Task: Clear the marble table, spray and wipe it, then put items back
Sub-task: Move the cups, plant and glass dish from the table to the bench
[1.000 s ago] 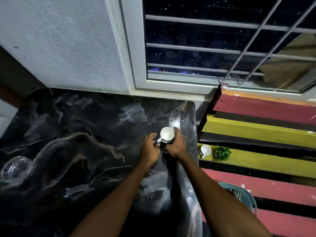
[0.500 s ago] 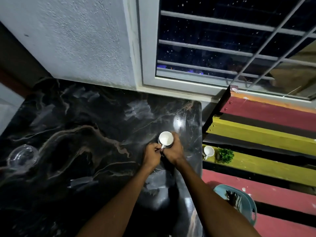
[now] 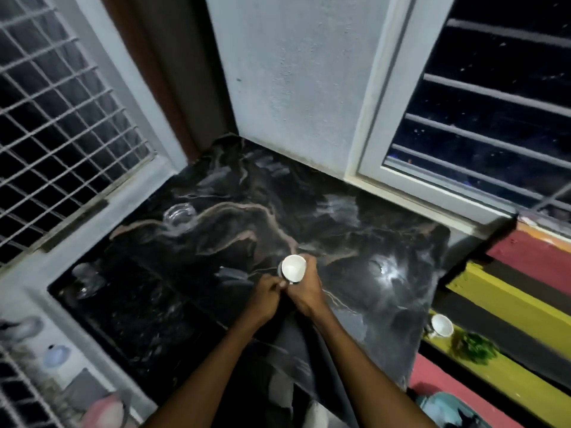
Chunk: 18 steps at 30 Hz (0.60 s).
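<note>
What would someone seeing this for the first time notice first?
Probably the white mug, bright against the dark marble table, held near its middle by the left hand and right hand together. Next, the colourful striped bench at the right, where a second white cup sits beside a small green plant.

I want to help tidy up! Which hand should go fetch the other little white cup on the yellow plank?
Probably the right hand. The second cup sits on the yellow plank, off the marble table on the right. The left hand would have to cross over and could steady the held cup instead.
</note>
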Motion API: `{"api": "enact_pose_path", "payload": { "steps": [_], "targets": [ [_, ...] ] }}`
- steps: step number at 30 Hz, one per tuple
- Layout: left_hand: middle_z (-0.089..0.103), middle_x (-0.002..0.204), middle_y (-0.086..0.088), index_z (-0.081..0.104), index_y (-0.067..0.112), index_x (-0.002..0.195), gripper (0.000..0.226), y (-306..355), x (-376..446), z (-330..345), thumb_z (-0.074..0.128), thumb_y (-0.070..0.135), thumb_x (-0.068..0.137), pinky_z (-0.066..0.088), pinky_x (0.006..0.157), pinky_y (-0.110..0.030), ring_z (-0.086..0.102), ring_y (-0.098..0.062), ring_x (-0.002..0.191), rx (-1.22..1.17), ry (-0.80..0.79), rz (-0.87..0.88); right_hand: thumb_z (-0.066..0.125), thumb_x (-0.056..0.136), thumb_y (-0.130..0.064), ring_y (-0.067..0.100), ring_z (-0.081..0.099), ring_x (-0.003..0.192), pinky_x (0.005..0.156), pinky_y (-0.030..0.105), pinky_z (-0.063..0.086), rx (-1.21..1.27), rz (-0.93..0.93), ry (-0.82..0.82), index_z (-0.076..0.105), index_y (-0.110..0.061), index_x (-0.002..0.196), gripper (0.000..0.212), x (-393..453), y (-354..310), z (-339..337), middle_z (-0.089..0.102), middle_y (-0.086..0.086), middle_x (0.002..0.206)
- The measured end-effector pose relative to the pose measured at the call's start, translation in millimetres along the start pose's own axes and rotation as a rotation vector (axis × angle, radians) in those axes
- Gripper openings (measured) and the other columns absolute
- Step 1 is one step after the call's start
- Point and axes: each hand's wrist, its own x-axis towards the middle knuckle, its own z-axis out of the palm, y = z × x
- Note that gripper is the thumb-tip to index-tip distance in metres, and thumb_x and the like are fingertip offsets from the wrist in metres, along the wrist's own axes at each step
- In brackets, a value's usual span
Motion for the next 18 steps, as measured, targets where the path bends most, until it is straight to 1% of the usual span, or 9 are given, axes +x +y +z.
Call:
{"api": "enact_pose_path", "payload": {
  "steps": [1, 3, 4, 6, 8, 12, 14, 15, 18],
  "targets": [
    [0.064, 0.093, -0.020, 0.070, -0.006, 0.084, 0.024, -6, -7, -12, 0.050, -0.003, 0.098, 0.043, 0.083, -0.029, 0.054, -0.020, 0.090, -0.041, 0.039, -0.010, 0.077, 0.072, 0.005, 0.019, 0.060, 0.099, 0.075, 0.017, 0.046, -0.018, -0.009, -0.027, 0.047, -0.015, 0.125, 0.064, -1, -5, 14, 0.060, 0.010, 0.117],
    [0.063, 0.093, -0.014, 0.065, 0.002, 0.084, 0.024, -11, -12, -28, 0.047, -0.005, 0.099, 0.047, 0.084, -0.027, 0.055, -0.020, 0.092, -0.127, 0.087, -0.042, 0.081, 0.070, 0.005, 0.022, 0.058, 0.101, 0.075, 0.015, 0.045, -0.030, -0.022, -0.011, 0.050, -0.007, 0.124, 0.063, 1, -11, 32, 0.058, 0.006, 0.112],
    [0.062, 0.095, -0.013, 0.063, 0.004, 0.086, 0.023, -15, -14, -38, 0.046, -0.003, 0.100, 0.049, 0.090, -0.032, 0.056, -0.021, 0.094, -0.156, 0.112, -0.067, 0.082, 0.069, 0.004, 0.022, 0.059, 0.101, 0.078, 0.017, 0.047, -0.033, -0.022, -0.005, 0.051, -0.007, 0.122, 0.062, 0, -16, 43, 0.059, 0.006, 0.112],
    [0.062, 0.093, -0.013, 0.062, 0.006, 0.086, 0.022, -24, -14, -58, 0.047, 0.001, 0.102, 0.049, 0.093, -0.041, 0.056, -0.022, 0.093, -0.172, 0.146, -0.091, 0.083, 0.068, 0.001, 0.025, 0.061, 0.104, 0.090, 0.032, 0.052, -0.042, -0.031, 0.005, 0.052, -0.009, 0.119, 0.060, 1, -25, 63, 0.062, 0.009, 0.115],
    [0.059, 0.088, -0.012, 0.064, 0.005, 0.085, 0.022, -32, -9, -77, 0.049, 0.001, 0.101, 0.047, 0.086, -0.038, 0.054, -0.020, 0.088, -0.160, 0.169, -0.078, 0.083, 0.069, -0.004, 0.026, 0.062, 0.104, 0.092, 0.040, 0.051, -0.064, -0.047, -0.003, 0.051, -0.012, 0.117, 0.058, 5, -32, 81, 0.063, 0.009, 0.114],
    [0.059, 0.093, -0.022, 0.069, -0.011, 0.093, 0.018, -57, 14, -112, 0.054, -0.002, 0.098, 0.046, 0.087, -0.037, 0.055, -0.022, 0.089, -0.179, 0.221, -0.090, 0.087, 0.066, -0.019, 0.017, 0.063, 0.093, 0.080, 0.026, 0.051, -0.135, -0.042, -0.021, 0.052, -0.025, 0.112, 0.058, 22, -48, 117, 0.067, -0.002, 0.105],
    [0.058, 0.081, -0.010, 0.069, -0.009, 0.088, 0.017, -70, 29, -129, 0.056, -0.001, 0.096, 0.041, 0.077, -0.032, 0.053, -0.018, 0.078, -0.184, 0.208, -0.078, 0.087, 0.064, -0.016, 0.014, 0.062, 0.090, 0.071, 0.014, 0.046, -0.136, -0.056, -0.006, 0.054, -0.027, 0.108, 0.055, 36, -55, 136, 0.067, -0.003, 0.103],
    [0.057, 0.075, -0.004, 0.069, -0.008, 0.086, 0.017, -76, 39, -138, 0.057, -0.001, 0.095, 0.039, 0.073, -0.029, 0.052, -0.013, 0.071, -0.188, 0.182, -0.081, 0.085, 0.064, -0.014, 0.014, 0.062, 0.090, 0.069, 0.012, 0.045, -0.135, -0.049, 0.009, 0.056, -0.027, 0.108, 0.054, 44, -58, 147, 0.067, -0.003, 0.103],
    [0.059, 0.066, 0.007, 0.071, -0.004, 0.088, 0.012, -88, 66, -170, 0.061, -0.004, 0.093, 0.040, 0.064, -0.023, 0.051, 0.007, 0.058, -0.241, 0.128, -0.101, 0.080, 0.060, -0.007, 0.020, 0.067, 0.089, 0.071, 0.019, 0.055, -0.115, -0.017, 0.044, 0.062, -0.029, 0.099, 0.049, 65, -68, 175, 0.071, 0.001, 0.097]
  ]
}}
